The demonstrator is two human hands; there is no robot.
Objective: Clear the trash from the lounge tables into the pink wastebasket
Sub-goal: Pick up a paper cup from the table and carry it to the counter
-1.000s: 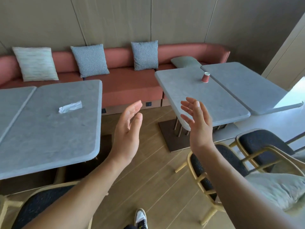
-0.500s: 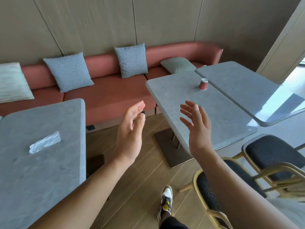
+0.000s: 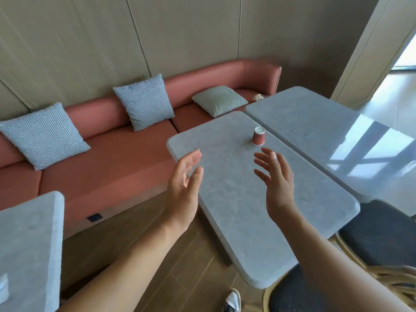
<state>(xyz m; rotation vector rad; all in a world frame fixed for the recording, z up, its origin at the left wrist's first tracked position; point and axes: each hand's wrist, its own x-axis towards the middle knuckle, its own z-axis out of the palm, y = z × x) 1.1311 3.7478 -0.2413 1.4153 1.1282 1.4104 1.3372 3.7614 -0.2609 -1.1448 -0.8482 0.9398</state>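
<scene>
While left hand (image 3: 183, 188), right hand (image 3: 278, 185) hover spread, empty, red cup (image 3: 258, 138) stands vertical, wide end down.

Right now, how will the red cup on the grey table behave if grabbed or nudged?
The red cup looks like thin paper: probably light, and crushable under a firm grip. Standing free on the smooth table, a nudge would likely slide or tip it.

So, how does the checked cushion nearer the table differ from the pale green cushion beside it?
The checked cushion has a fine blue-and-white pattern, while the pale green cushion is plain. The checked cushion stands on its edge and leans against the backrest, but the pale green cushion lies flat on the seat. Both look roughly square, and both rest on the red sofa.
</scene>
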